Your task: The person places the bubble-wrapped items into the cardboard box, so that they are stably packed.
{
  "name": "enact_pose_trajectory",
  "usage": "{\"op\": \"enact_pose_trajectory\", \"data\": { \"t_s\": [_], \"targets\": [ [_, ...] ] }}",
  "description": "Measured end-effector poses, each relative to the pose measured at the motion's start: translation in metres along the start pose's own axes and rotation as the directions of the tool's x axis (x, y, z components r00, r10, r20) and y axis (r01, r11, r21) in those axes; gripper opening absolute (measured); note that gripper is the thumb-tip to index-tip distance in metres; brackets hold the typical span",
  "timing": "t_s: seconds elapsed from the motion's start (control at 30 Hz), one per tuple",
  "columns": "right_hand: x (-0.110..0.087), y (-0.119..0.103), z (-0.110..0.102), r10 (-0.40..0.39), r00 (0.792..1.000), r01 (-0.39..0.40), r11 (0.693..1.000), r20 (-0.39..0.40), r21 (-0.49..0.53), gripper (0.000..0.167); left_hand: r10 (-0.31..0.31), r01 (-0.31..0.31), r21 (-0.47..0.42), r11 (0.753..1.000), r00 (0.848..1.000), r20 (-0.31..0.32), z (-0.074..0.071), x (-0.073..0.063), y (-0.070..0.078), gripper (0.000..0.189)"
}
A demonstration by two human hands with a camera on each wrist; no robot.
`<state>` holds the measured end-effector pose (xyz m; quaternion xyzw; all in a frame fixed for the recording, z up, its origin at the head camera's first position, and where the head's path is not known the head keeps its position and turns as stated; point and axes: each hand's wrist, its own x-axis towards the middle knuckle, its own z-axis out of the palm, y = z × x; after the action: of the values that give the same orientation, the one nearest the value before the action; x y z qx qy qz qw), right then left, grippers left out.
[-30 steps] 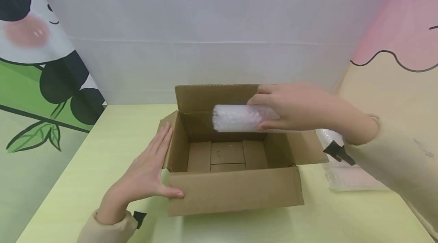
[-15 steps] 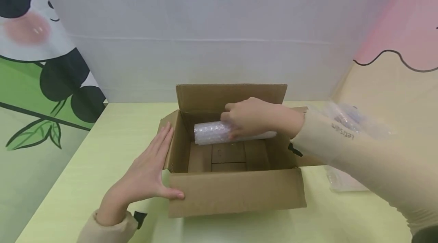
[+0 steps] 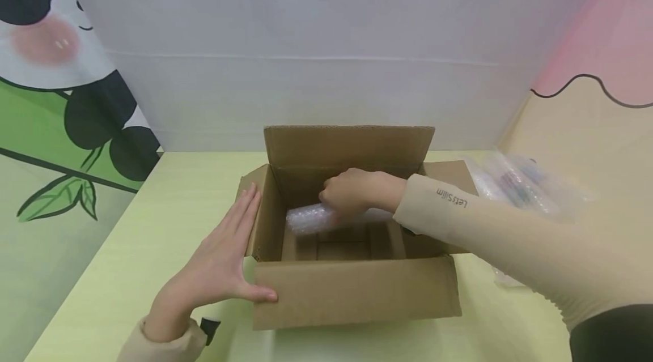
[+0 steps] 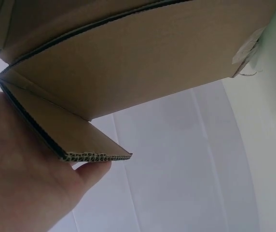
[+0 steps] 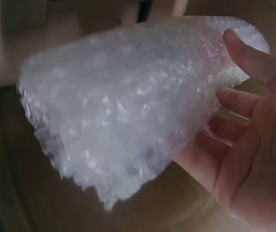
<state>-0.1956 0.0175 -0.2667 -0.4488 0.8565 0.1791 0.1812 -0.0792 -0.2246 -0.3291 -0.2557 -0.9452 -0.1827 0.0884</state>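
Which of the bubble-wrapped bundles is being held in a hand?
The bundle inside the box, gripped by the right hand; the other bundles lie outside, to the box's right, partly hidden by the sleeve.

In the head view the right hand [image 3: 352,195] covers the middle of the roll [image 3: 308,219]; what lies inside the roll is too blurred to tell. The right sleeve [image 3: 490,226] hides part of the packs [image 3: 522,183] and of the right flap [image 3: 449,174]; its lettering [image 3: 452,197] is too small to read surely. A dark patch [image 3: 614,333] is cut off at the lower right corner. Each wrist view cuts off its own hand, the left hand [image 4: 27,164] at the left edge; the box [image 4: 147,58] runs out of the top.
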Motion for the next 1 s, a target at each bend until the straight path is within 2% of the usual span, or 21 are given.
{"op": "enact_pose_trajectory", "data": {
  "t_s": [0.2, 0.5, 0.63, 0.8, 1.0],
  "targets": [
    [0.019, -0.013, 0.011, -0.013, 0.994, 0.009, 0.999, 0.108, 0.042, 0.029, 0.004, -0.004, 0.012, 1.0, 1.0, -0.016, 0.001, -0.002, 0.0, 0.145],
    [0.039, -0.021, 0.036, -0.029, 0.988, 0.023, 0.999, 0.155, 0.041, 0.028, 0.019, -0.018, 0.009, 1.0, 0.999, -0.033, 0.004, -0.003, 0.003, 0.145],
    [0.041, -0.021, 0.044, -0.037, 0.984, 0.019, 0.995, 0.173, 0.1, 0.028, 0.012, -0.012, 0.01, 1.0, 1.0, -0.028, 0.002, -0.004, 0.005, 0.146],
    [0.039, -0.021, 0.047, -0.063, 0.98, 0.02, 0.975, 0.19, 0.221, 0.026, 0.009, -0.009, 0.016, 1.0, 1.0, -0.028, 0.0, -0.004, 0.005, 0.146],
    [0.039, -0.02, 0.052, -0.12, 0.974, 0.063, 0.959, 0.193, 0.277, 0.041, 0.011, -0.011, 0.015, 1.0, 1.0, -0.028, -0.002, -0.006, 0.007, 0.146]
  ]
}}
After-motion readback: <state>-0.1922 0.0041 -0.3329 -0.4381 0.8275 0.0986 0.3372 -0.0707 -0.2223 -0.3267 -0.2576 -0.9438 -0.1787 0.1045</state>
